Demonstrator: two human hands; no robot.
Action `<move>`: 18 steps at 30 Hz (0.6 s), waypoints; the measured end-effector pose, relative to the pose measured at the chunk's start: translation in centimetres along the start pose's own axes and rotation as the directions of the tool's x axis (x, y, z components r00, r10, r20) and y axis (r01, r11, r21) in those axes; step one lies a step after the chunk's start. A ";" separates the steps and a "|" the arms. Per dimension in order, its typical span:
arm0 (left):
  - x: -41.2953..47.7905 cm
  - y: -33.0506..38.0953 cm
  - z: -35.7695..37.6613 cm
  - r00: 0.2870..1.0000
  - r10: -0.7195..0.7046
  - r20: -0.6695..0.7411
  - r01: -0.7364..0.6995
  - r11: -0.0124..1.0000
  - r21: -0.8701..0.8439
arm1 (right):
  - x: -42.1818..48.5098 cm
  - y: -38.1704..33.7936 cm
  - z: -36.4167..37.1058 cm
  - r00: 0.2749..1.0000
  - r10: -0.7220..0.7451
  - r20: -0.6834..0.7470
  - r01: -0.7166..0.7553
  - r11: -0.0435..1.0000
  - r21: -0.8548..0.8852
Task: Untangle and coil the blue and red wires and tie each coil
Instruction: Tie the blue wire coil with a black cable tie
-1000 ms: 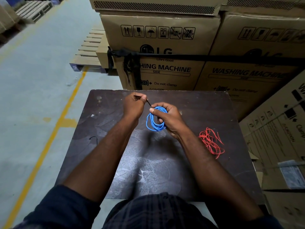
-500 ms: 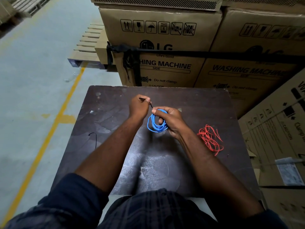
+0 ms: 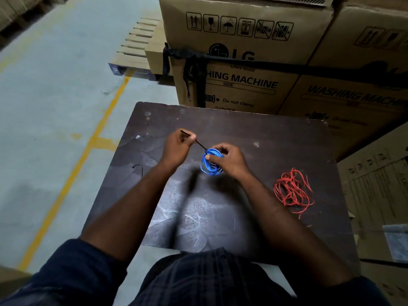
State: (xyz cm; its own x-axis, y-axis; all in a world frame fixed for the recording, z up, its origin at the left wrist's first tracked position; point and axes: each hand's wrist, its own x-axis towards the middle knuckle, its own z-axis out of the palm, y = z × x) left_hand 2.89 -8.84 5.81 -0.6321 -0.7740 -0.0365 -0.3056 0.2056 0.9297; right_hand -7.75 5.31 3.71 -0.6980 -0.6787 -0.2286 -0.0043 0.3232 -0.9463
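The right hand (image 3: 229,161) gripped the blue coil (image 3: 208,167), already wound; the left hand (image 3: 178,146) pinched a black tie (image 3: 201,145) running from it, tying seemingly underway. Right of that grip, the red wire (image 3: 291,191) lay tangled on the table (image 3: 276,133).

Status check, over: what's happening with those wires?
Right hand grips blue coil. Left hand pinches black tie. Red wire tangled on table, untouched. Nothing blocking.
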 end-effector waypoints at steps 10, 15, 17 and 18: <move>-1.9 -7.8 -3.6 0.977 -0.211 -0.033 0.207 0.975 -0.081 | 1.0 3.0 5.8 0.996 0.040 0.078 -0.013 0.947 -0.320; -3.4 -11.1 -3.7 0.949 -0.303 0.083 0.301 0.953 0.036 | 1.6 4.2 8.6 0.989 0.107 0.099 -0.071 0.948 -0.311; -4.0 -12.1 -3.7 0.930 -0.340 0.143 0.332 0.940 0.077 | 2.1 4.7 9.8 0.986 0.137 0.094 -0.102 0.947 -0.306; -4.2 -12.7 -3.8 0.923 -0.353 0.156 0.343 0.935 0.084 | 2.3 4.9 10.4 0.983 0.158 0.093 -0.124 0.946 -0.299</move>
State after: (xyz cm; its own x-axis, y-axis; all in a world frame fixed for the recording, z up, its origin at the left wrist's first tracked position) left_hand 12.13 -10.45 -4.41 -0.5862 -0.6936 -0.4187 -0.5627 -0.0232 0.8263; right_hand -1.90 -1.51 -3.83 -0.6205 -0.6771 -0.3956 -0.1313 0.5870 -0.7989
